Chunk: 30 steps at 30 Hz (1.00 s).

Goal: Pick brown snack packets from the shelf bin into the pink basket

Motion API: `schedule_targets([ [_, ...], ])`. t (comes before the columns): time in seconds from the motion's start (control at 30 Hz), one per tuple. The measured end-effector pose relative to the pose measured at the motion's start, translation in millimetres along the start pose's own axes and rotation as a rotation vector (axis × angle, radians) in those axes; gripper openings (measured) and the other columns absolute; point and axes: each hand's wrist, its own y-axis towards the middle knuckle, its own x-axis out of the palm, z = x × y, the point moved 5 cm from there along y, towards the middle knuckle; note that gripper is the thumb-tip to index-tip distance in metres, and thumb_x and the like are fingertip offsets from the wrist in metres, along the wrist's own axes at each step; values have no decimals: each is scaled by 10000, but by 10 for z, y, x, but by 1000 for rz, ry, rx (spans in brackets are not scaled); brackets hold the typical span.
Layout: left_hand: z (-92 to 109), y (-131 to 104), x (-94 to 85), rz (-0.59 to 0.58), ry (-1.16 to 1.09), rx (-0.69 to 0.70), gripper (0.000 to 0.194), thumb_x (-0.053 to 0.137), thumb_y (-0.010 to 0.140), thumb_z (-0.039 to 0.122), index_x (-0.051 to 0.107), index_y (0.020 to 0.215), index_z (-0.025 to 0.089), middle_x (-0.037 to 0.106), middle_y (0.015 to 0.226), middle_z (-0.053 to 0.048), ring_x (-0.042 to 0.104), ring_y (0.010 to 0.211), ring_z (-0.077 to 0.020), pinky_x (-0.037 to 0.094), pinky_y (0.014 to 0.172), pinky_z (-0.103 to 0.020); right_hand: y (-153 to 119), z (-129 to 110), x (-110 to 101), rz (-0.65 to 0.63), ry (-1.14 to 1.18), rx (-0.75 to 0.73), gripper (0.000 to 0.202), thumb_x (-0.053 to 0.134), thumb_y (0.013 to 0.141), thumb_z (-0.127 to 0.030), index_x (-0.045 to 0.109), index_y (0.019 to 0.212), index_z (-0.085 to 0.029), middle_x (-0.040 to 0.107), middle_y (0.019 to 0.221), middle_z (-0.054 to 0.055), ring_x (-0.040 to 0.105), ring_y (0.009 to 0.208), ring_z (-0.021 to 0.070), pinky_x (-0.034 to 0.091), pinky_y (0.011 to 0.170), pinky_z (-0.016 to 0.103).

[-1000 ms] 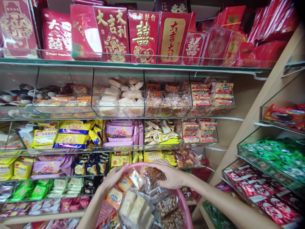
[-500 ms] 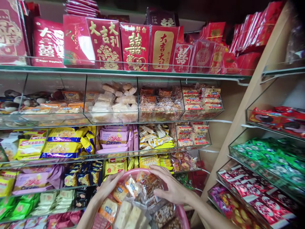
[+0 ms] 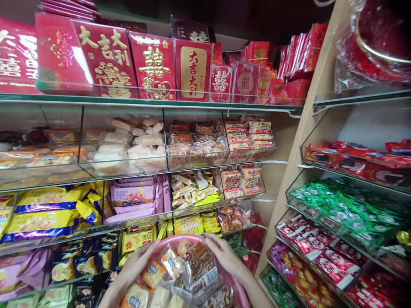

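Both hands hold a pink basin (image 3: 241, 295) low in the head view. My left hand (image 3: 141, 259) is closed on its left rim, and my right hand (image 3: 223, 256) grips the right rim near the back. Inside lie wrapped snacks: a nut brittle bar (image 3: 202, 267) in clear wrap with a barcode label, pale bars (image 3: 160, 297) in clear plastic, and orange-and-white packets (image 3: 154, 273). My thumbs and the basin's underside are hidden.
Clear shelf bins ahead hold pale wrapped bars (image 3: 112, 149), seeded bars (image 3: 237, 134) and purple packs (image 3: 133, 196). Red envelopes (image 3: 154, 66) stand on the glass shelf (image 3: 122, 102) above. A wooden upright (image 3: 297, 149) divides these from right-hand bins with green packets (image 3: 334, 209).
The view has swung right, so the shelves sit further left. My right hand has drawn back from over the snacks to the basin's rim; the brittle bar lies more exposed.
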Motion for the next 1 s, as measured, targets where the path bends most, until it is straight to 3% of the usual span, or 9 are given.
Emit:
schedule_targets([
  [0.3, -56, 30, 9, 19, 6, -16, 710, 415, 731, 709, 632, 1161, 188, 553, 1294, -70, 431, 1259, -305, 232, 1110, -442, -107, -139, 52, -2, 9, -103, 433, 439, 860, -515, 632, 1098, -209, 628, 1144, 73, 536, 1109, 208, 358, 1011, 360],
  [0.7, 13, -11, 11, 34, -10, 11, 671, 447, 726, 683, 662, 1120, 183, 604, 1231, -63, 489, 1207, -306, 322, 1067, -394, -119, -27, 35, 38, 38, -45, 463, 452, 839, -542, 619, 1120, -214, 630, 1173, 71, 551, 1115, 214, 375, 1006, 363],
  [1.0, 47, -114, 11, 17, -21, 26, 662, 411, 754, 677, 640, 1154, 201, 599, 1240, -41, 491, 1209, -281, 309, 1071, -377, -77, 49, 4, 35, 83, 10, 504, 451, 830, -558, 603, 1151, -200, 589, 1245, 73, 482, 1204, 209, 287, 1073, 369],
])
